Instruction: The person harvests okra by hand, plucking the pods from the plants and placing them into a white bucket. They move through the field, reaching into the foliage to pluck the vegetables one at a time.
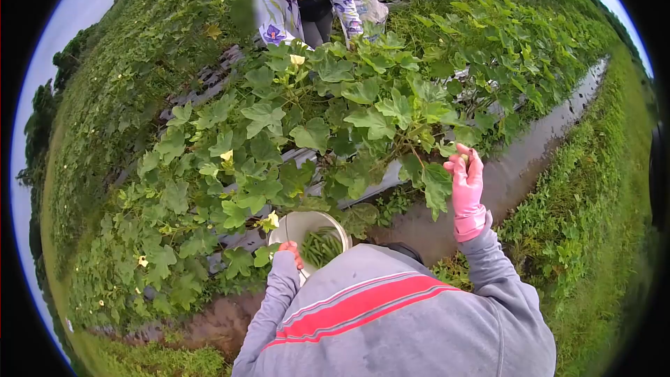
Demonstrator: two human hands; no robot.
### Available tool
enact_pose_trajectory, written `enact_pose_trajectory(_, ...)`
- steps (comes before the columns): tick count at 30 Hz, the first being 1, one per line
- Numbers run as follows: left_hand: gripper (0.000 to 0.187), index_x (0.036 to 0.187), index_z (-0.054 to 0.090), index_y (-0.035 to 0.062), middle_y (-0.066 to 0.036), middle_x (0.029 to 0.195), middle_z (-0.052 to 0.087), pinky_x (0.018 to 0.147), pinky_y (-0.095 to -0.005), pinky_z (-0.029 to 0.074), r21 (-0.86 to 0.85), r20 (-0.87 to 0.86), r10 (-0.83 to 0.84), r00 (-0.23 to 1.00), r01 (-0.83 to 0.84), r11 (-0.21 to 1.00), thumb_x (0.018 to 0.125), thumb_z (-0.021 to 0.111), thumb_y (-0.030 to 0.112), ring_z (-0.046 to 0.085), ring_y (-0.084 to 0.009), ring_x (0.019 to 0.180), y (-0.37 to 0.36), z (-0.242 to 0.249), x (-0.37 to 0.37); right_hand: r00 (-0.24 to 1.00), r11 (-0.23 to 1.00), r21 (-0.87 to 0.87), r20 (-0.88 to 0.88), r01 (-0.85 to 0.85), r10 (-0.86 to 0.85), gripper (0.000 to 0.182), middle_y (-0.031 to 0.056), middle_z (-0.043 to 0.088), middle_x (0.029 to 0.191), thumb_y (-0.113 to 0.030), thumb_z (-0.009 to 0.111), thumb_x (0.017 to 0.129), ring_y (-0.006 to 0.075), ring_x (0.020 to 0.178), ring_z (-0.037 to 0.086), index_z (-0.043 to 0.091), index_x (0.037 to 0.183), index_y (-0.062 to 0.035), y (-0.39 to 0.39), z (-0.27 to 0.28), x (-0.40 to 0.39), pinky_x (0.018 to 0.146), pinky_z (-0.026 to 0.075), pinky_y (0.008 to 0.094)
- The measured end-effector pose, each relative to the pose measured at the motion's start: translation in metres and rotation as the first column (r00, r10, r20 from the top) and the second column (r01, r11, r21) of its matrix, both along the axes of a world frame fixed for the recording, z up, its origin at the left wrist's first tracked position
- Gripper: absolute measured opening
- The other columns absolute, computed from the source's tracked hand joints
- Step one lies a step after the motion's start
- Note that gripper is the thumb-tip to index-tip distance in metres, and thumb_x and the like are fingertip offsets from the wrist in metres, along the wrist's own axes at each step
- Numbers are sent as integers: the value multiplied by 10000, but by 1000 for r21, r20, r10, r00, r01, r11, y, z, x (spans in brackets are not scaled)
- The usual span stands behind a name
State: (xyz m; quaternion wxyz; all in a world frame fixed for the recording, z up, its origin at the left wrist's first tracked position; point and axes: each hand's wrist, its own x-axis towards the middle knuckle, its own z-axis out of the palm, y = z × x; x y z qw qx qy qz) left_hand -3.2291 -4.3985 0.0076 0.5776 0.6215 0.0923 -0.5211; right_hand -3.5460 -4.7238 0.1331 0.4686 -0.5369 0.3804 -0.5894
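Note:
My right hand (467,192), in a pink glove, is raised at the right edge of an okra plant (377,120). Its fingers are closed around something small and pale green, which looks like an okra pod (465,158); most of it is hidden by the fingertips. Low in the middle, my left hand (290,253) grips the near-left rim of a white bucket (342,232). Several green okra pods (320,247) lie inside the bucket. My own grey sleeve and back cover part of its lower side.
Across the row, a person in a flowered shirt (269,1) bends over the plants, hands hidden by leaves. A pale sack (371,10) is beside them. Plastic mulch (377,185) shows under the leaves. A wet, muddy furrow (520,162) runs along the right, bordered by grass (558,216).

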Motion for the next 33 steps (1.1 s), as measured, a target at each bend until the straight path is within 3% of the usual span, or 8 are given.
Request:
enact_pose_trajectory(7,78,953,448,162,5,504,332,367,-326,295,-42,-19,-64,998,63,997,911,504,197,313,-144,360,-5,-9,10,632,620,192,2,-760,775,419,124,575,1177,-166,574,900,207,1112,536,448,1266,-7,127,-29,134,963,405,304)
enact_pose_trajectory(9,74,943,448,162,4,499,332,363,-325,290,-40,6,-48,999,48,998,910,504,197,315,-146,356,0,2,7,820,800,304,-89,-518,565,411,147,571,1183,-224,518,927,231,1064,568,461,1266,1,115,-118,156,914,452,324)
enact_pose_trajectory(12,97,968,438,151,4,493,326,356,-324,293,-34,35,-46,998,47,998,915,502,200,316,-140,351,22,2,0,853,643,577,452,-504,262,288,161,599,1100,-147,403,960,235,930,620,509,1184,0,57,-161,174,799,513,339)
enact_pose_trajectory(17,109,1003,430,137,1,483,312,346,-322,295,81,109,-115,987,107,991,932,481,202,318,-136,345,49,16,0,563,563,684,718,-464,-409,345,50,634,1002,-348,536,901,213,876,607,543,1137,-96,-36,-180,206,738,517,391)
enact_pose_trajectory(19,54,940,459,123,-13,481,322,331,-315,264,52,119,-112,987,106,993,924,455,174,305,-150,334,55,23,-1,178,608,546,810,-577,-559,315,35,634,995,-348,544,894,201,909,588,574,1103,-114,-64,-176,214,760,495,391)
enact_pose_trajectory(23,71,960,466,99,-23,482,349,320,-306,280,89,161,-64,985,50,995,932,438,158,295,-155,330,69,23,4,35,650,465,827,-601,-560,311,50,628,1029,-344,519,896,215,953,576,583,1086,-106,-109,-214,236,802,473,380)
enact_pose_trajectory(25,64,952,466,97,-34,481,360,313,-310,278,70,145,-30,989,20,997,930,425,141,286,-159,327,72,24,8,46,848,192,980,-494,-196,328,59,621,1058,-340,475,905,245,966,570,577,1091,-90,-111,-191,235,849,452,386)
enact_pose_trajectory(33,129,1000,469,106,-43,498,374,323,-331,305,0,-16,45,999,-45,999,875,498,120,369,-182,345,89,12,4,186,666,221,975,-712,-125,348,89,616,1060,-347,456,900,275,946,573,577,1084,-77,-120,-208,207,847,446,406)
